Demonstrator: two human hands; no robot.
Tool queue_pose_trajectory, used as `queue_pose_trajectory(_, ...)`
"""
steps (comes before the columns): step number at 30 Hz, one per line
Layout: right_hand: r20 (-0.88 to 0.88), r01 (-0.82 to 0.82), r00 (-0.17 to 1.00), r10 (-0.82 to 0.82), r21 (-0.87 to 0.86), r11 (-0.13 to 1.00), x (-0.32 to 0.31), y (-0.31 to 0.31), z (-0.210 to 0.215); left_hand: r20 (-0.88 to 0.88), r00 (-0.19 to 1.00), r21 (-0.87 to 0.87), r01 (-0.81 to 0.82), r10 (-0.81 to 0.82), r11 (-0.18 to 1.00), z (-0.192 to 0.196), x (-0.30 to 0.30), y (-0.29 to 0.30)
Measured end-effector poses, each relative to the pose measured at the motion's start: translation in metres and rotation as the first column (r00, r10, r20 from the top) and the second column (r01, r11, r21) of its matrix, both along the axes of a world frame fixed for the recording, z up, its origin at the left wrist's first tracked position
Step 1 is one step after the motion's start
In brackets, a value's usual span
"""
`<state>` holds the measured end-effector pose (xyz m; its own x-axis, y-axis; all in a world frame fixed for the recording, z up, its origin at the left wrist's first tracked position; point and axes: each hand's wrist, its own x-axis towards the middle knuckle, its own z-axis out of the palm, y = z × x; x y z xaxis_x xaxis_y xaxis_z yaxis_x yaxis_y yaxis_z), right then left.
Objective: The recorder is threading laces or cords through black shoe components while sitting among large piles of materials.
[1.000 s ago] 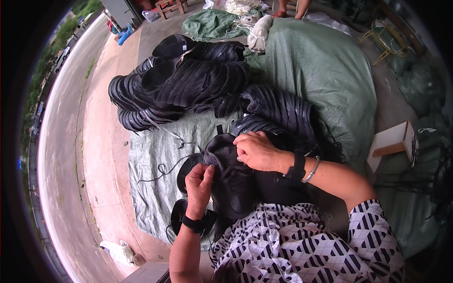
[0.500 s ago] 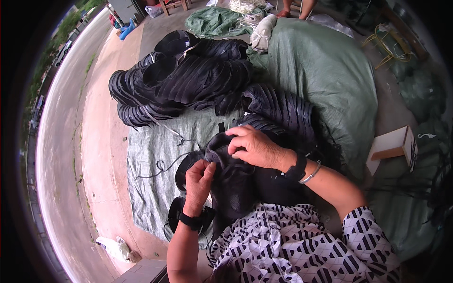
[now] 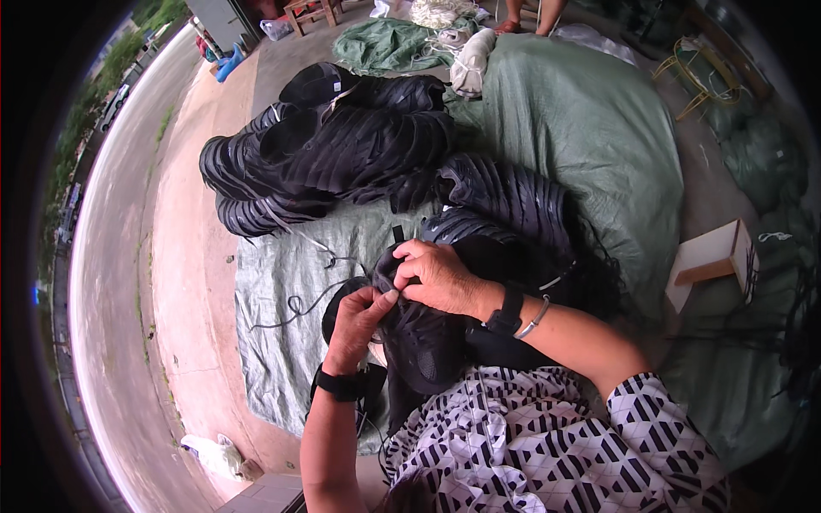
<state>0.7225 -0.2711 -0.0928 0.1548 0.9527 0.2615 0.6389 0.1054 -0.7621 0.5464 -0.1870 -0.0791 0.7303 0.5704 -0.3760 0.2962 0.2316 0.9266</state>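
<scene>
A black shoe upper [image 3: 421,346] with a mesh toe lies in my lap, its toe pointing toward me. My left hand [image 3: 352,325] pinches it at the left side near the lacing, thumb against fingers. From the right, my right hand [image 3: 438,278] closes its bent fingers on the upper near its opening, close to the left fingertips. Whether a lace lies between the fingers is too small to tell. Partly hidden behind my left hand is another black piece [image 3: 332,309]. A loose dark lace [image 3: 299,314] curls on the sheet to the left.
Ahead are large nested stacks of black uppers [image 3: 342,141], with another stack [image 3: 513,197] to the right. A pale green woven sheet [image 3: 274,368] lies beneath. A big covered green mound [image 3: 590,128] and a white box [image 3: 714,256] are at right. Another person's legs [image 3: 547,13] show far off.
My right hand has moved left and slightly down, its fingers closing beside my left hand at the upper. My left hand has shifted only slightly.
</scene>
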Motion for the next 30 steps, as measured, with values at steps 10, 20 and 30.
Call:
queue_pose_trajectory(10,-0.046,0.279,0.957,-0.285,-0.108,0.954,0.12,-0.036,-0.026,-0.035,0.999,-0.305,-0.031,0.022,0.952,0.019,-0.013,0.004)
queue_pose_trajectory(20,0.018,0.24,0.97,-0.241,0.06,0.969,0.053,-0.055,-0.001,0.035,0.992,-0.259,-0.108,0.121,0.96,0.016,-0.02,-0.01)
queue_pose_trajectory(30,-0.061,-0.133,0.99,0.124,-0.172,0.976,0.051,-0.068,0.02,0.106,0.961,-0.366,-0.201,0.255,0.909,0.001,-0.024,-0.017)
